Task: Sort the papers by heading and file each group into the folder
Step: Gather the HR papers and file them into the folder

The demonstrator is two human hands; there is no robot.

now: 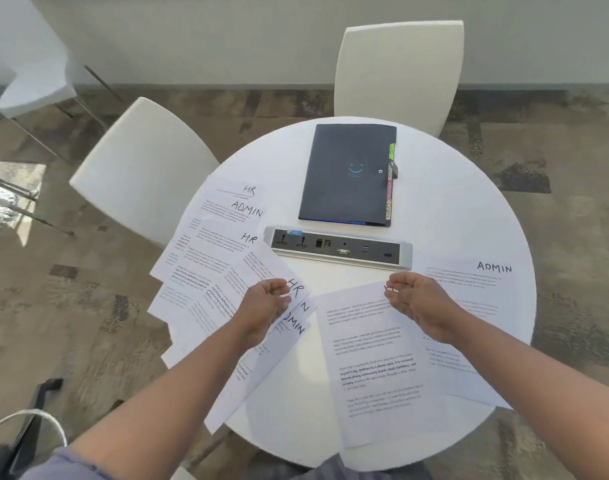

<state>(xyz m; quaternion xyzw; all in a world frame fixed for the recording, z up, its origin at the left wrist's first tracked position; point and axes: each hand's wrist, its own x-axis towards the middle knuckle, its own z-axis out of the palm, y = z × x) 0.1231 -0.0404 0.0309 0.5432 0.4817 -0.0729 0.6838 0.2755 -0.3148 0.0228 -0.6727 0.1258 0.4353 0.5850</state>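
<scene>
Fanned unsorted papers (206, 271), left, overhanging table (452, 209) edge, may slide off; left hand (265, 303) fingers loosely curled over an HR sheet; right hand (417, 303) curled at centre sheet (376, 362), pinch uncertain; ADMIN sheet (476, 282) right; folder (348, 174) far, closed.

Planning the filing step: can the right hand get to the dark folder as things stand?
Probably yes. The right hand hovers over a sheet, and only the low socket strip lies between it and the closed folder, so reaching over looks easy.
</scene>
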